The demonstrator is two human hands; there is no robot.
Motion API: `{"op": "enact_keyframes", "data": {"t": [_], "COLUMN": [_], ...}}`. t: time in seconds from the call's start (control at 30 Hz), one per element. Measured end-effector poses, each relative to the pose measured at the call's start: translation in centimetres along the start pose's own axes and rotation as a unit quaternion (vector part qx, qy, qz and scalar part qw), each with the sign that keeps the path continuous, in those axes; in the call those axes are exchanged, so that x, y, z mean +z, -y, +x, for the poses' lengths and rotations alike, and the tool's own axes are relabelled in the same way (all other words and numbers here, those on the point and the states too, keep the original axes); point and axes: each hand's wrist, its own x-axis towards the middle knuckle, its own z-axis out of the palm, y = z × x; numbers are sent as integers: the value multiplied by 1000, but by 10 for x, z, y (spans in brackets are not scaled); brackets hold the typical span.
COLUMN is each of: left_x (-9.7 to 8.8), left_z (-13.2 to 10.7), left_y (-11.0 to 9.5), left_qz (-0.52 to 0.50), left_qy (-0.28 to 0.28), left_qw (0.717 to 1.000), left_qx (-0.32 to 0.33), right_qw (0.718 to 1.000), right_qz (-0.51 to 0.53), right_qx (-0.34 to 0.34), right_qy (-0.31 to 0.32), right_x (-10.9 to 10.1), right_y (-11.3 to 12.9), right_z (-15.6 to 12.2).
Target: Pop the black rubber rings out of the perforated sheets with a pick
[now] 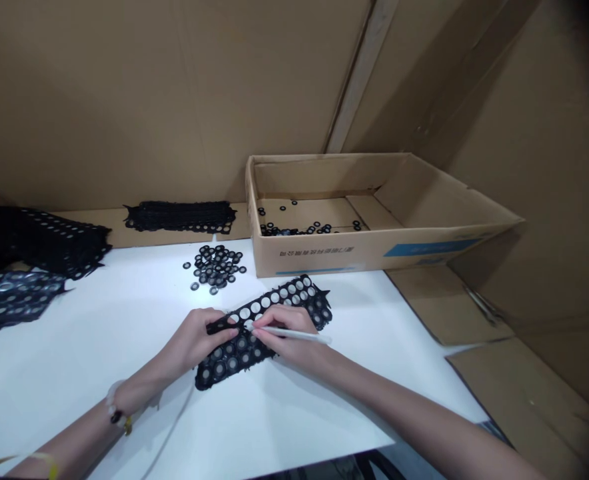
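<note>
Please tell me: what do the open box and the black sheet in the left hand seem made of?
Open box: matt brown cardboard, shown by its folded corners and printed front.
Black sheet: rather dull, probably rubber or flexible plastic; ragged edges suggest this, without proof.

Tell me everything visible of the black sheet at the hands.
The black sheet looks rubbery, oblong and ragged-edged, lying slantwise on the white table, its right end farther away. Open round holes line its far side; ring-like shapes fill the nearer rows. The left hand pinches its left part; the right hand, over its middle, holds a white pen-like tool there.
</note>
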Motion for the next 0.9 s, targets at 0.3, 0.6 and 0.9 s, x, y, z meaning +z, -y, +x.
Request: {"op": "enact_keyframes", "data": {"t": [0.3, 0.6, 0.9], "left_x": [5, 7, 7], "left_z": [-3, -1, 3], "left_y": [-3, -2, 9], "left_qz": [60, 50, 20], "left_qy": [-41, -79, -48], "left_qw": [997, 995, 998], "left_qx": [31, 47, 34], "right_qw": [999, 999, 998], "right_qz": [-11, -15, -49], "right_qx": [-30, -32, 29], "right_qy": [-19, -27, -12], "right_x": [13, 19, 19], "right_y": [-3, -10, -3], "right_z": [-8, -12, -12]}}
